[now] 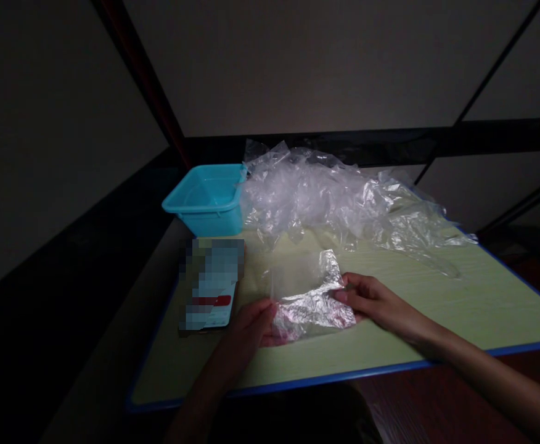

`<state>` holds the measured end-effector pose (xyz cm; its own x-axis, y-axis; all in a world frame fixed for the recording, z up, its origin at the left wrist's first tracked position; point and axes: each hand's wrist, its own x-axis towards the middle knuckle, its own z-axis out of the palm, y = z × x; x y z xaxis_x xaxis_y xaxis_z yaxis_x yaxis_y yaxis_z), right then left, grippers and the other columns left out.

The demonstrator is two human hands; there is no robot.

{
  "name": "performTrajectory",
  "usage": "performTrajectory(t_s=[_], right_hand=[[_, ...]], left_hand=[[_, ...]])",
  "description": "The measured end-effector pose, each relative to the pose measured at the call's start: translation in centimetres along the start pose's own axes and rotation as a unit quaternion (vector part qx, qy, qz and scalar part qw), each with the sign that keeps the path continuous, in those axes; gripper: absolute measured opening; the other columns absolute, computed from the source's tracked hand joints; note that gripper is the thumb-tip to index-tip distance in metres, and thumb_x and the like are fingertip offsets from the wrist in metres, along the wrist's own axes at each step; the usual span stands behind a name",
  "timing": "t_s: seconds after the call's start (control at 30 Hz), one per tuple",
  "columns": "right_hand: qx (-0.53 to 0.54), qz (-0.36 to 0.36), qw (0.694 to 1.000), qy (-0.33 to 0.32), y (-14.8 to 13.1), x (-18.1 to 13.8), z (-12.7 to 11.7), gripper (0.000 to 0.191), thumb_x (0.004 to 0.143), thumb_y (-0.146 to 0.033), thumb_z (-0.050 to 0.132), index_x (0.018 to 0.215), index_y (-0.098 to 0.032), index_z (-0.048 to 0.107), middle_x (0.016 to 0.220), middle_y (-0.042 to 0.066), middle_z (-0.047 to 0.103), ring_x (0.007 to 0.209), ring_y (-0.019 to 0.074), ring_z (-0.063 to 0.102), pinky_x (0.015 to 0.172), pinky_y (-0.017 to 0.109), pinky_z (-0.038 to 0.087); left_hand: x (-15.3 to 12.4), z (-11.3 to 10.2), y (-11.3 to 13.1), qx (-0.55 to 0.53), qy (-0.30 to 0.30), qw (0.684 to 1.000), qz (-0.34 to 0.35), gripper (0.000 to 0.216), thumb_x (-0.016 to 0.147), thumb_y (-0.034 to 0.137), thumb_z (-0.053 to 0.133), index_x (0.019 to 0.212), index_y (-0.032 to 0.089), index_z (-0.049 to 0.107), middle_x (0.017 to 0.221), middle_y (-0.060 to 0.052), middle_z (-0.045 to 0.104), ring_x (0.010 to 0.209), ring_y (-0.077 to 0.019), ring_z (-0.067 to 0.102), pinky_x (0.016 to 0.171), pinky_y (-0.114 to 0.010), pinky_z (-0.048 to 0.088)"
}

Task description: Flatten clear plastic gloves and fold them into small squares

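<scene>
A small clear plastic bag (309, 293) lies crumpled on the pale green table (459, 296) near its front edge. My left hand (251, 324) presses on the bag's left end, fingers together on the plastic. My right hand (372, 299) pinches the bag's right edge between thumb and fingers. Both forearms reach in from the bottom of the view.
A big heap of clear plastic bags (335, 197) covers the back of the table. A turquoise plastic basket (208, 197) stands at the back left. A phone (212, 283) lies left of my left hand. The table has a blue rim; dark surroundings.
</scene>
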<state>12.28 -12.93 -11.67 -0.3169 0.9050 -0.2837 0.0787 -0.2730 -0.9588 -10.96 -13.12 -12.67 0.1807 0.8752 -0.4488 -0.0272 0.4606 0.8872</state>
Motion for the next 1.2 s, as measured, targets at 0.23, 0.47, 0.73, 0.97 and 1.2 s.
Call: performTrajectory(t_s=[0.23,0.47,0.73,0.97,1.2], right_hand=[[-0.063,-0.045,0.996,0.041,0.6,-0.1,-0.4,0.022,0.071,-0.033,0.063,0.075,-0.018,0.049,0.058,-0.003,0.056,0.05,0.0081,0.049,0.047,0.022,0.036],[-0.051,-0.068,0.994,0.071,1.2,-0.1,-0.2,0.029,0.072,-0.025,0.061,0.094,-0.02,0.042,0.062,-0.003,0.062,0.057,0.0136,0.061,0.051,0.024,0.043],[-0.083,-0.093,0.985,0.119,1.3,-0.3,-0.1,0.035,0.07,-0.025,0.062,0.096,-0.02,0.039,0.064,-0.003,0.059,0.055,0.0138,0.061,0.049,0.024,0.044],[-0.114,-0.1,0.977,0.146,1.3,-0.3,0.1,0.034,0.071,-0.027,0.061,0.096,-0.02,0.04,0.066,-0.003,0.057,0.052,0.0124,0.059,0.048,0.024,0.046],[-0.154,-0.121,0.969,0.148,1.3,-0.3,0.1,0.03,0.076,-0.028,0.057,0.1,-0.02,0.04,0.074,0.0,0.056,0.054,0.0119,0.057,0.048,0.024,0.046]], left_hand=[[0.3,0.1,-0.1,0.024,0.042,0.999,-0.002,0.027,0.066,0.036,0.067,0.082,0.015,0.061,0.074,-0.001,0.066,0.062,-0.0178,0.064,0.059,-0.032,0.055],[0.2,-0.1,-0.1,0.026,-0.008,0.998,0.048,0.042,0.07,0.044,0.062,0.1,0.016,0.053,0.082,-0.004,0.067,0.068,-0.0206,0.067,0.062,-0.033,0.053],[0.0,-0.4,0.2,0.056,0.047,0.987,0.146,0.051,0.067,0.034,0.063,0.11,0.016,0.041,0.085,-0.003,0.064,0.071,-0.0183,0.066,0.067,-0.032,0.052],[-0.7,-0.3,0.0,0.138,0.074,0.976,0.149,0.057,0.062,0.026,0.062,0.113,0.017,0.038,0.085,-0.001,0.062,0.057,-0.0129,0.061,0.058,-0.027,0.048],[-1.6,0.6,-0.5,0.144,0.114,0.967,0.177,0.078,0.06,0.019,0.063,0.129,0.026,0.027,0.104,-0.002,0.058,0.053,-0.0073,0.058,0.05,-0.02,0.044]])
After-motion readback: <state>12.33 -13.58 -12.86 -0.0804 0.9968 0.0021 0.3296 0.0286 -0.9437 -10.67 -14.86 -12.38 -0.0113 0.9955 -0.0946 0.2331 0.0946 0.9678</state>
